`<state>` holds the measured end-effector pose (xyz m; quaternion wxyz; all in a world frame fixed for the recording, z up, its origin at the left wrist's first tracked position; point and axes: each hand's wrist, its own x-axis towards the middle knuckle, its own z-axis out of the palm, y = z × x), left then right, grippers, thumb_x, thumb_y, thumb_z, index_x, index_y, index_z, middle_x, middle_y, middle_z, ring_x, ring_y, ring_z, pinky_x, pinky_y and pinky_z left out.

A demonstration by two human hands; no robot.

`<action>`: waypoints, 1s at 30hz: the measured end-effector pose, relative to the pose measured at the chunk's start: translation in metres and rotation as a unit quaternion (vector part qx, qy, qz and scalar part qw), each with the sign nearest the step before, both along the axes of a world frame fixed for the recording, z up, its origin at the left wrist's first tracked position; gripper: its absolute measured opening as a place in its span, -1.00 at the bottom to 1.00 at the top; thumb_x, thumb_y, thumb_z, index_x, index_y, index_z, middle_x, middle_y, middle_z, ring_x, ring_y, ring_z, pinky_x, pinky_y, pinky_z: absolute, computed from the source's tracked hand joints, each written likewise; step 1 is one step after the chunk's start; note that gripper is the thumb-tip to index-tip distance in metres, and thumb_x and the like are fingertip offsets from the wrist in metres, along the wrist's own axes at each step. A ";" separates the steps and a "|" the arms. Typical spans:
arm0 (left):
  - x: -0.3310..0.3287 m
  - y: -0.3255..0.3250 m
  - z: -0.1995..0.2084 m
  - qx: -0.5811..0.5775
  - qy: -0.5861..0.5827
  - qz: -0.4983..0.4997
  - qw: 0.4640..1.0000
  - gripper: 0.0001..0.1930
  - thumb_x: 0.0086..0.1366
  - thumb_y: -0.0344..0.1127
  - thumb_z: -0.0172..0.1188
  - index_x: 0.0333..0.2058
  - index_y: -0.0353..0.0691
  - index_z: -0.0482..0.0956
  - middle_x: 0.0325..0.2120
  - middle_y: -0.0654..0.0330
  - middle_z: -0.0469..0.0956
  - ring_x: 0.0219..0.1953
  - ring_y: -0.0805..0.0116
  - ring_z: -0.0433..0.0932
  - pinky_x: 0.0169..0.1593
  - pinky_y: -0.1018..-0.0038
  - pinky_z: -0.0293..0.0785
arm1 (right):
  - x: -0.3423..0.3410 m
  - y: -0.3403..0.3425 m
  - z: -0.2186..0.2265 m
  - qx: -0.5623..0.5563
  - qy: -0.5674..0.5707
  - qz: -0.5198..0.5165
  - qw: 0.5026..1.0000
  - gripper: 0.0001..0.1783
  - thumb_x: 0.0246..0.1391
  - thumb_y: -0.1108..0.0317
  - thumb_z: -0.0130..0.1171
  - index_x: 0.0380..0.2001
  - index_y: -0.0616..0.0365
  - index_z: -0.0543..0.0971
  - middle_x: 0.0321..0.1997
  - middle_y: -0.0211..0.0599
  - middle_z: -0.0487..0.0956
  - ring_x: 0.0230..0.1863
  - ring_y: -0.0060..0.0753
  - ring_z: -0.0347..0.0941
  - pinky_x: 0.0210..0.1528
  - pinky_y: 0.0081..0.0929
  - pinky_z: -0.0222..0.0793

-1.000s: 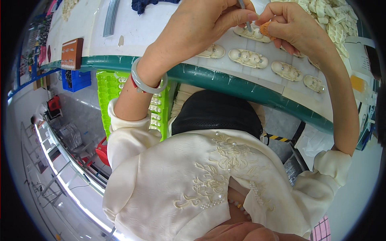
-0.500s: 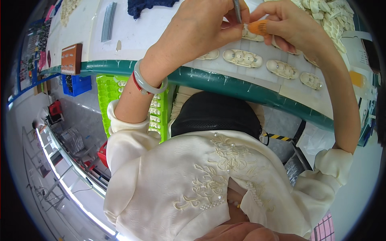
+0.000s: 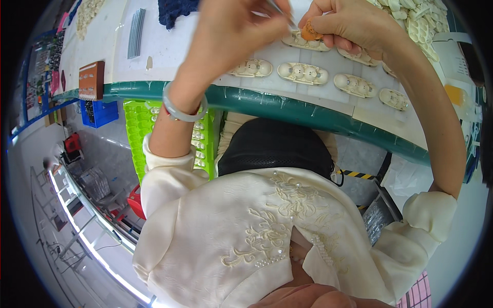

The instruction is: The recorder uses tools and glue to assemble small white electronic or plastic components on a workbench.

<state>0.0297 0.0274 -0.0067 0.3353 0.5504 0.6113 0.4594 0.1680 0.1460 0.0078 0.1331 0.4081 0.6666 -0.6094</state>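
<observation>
My left hand [image 3: 241, 28], blurred by motion, is closed around a thin grey metal tool [image 3: 279, 7] whose exact kind I cannot make out. Close by on the right, my right hand [image 3: 354, 24] has its fingers pinched together; an orange ribbed cover, like a rubber finger cot [image 3: 310, 32], shows at the thumb tip. Whatever lies in that pinch is hidden. The fingertips are over a cream oval plastic part [image 3: 292, 40]. Nearer me, similar parts with round domes lie in a row, among them one below both hands [image 3: 303, 74] and one farther right [image 3: 354, 85].
A green padded edge [image 3: 287, 102] borders the white table. Cream parts are heaped [image 3: 423, 31] at the far right. Grey-blue sticks [image 3: 135, 33], dark blue cloth [image 3: 174, 11] and a brown block [image 3: 91, 80] lie left. A lime-green tray [image 3: 134, 128] stands below the edge.
My left hand has moved left with the metal tool, away from my right hand. My right hand has shifted slightly left and its fingers stay pinched.
</observation>
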 end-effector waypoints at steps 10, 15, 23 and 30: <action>-0.013 -0.016 0.013 -0.045 -0.102 0.002 0.994 -0.88 0.13 -0.53 0.17 -0.34 -0.36 0.43 -0.48 0.22 0.51 -0.39 0.55 0.51 -0.26 0.66 0.46 | -0.004 0.003 -0.001 -0.013 -0.022 0.019 1.000 -0.88 -0.06 0.42 0.13 -0.49 0.27 0.55 -0.66 -0.39 0.47 -0.71 -0.69 0.26 -0.71 -0.73 0.09; -0.008 -0.006 -0.005 0.218 0.076 -0.143 0.963 -0.89 0.15 -0.48 0.15 -0.34 -0.36 0.44 -0.50 0.22 0.51 -0.40 0.57 0.50 -0.29 0.62 0.46 | 0.017 0.008 -0.023 0.079 0.088 0.102 0.988 -0.74 -0.03 0.43 0.00 -0.22 0.25 0.50 -0.74 -0.45 0.39 -0.86 -0.78 0.19 -0.87 -0.80 0.02; -0.002 0.000 -0.003 -0.018 0.101 -0.078 0.992 -0.85 0.06 -0.47 0.20 -0.39 -0.34 0.43 -0.56 0.09 0.55 -0.51 0.41 0.58 -0.40 0.59 0.50 | 0.006 0.003 0.003 -0.024 0.007 0.018 1.000 -0.85 -0.02 0.45 0.10 -0.37 0.31 0.56 -0.65 -0.39 0.46 -0.71 -0.68 0.26 -0.70 -0.75 0.10; 0.003 0.006 -0.010 0.049 0.122 -0.096 0.987 -0.85 0.01 -0.52 0.20 -0.43 -0.31 0.41 -0.56 0.12 0.54 -0.51 0.35 0.58 -0.37 0.57 0.53 | 0.009 0.005 -0.003 -0.033 0.036 0.026 0.998 -0.86 -0.01 0.45 0.10 -0.37 0.28 0.56 -0.67 -0.38 0.44 -0.76 -0.67 0.20 -0.75 -0.72 0.00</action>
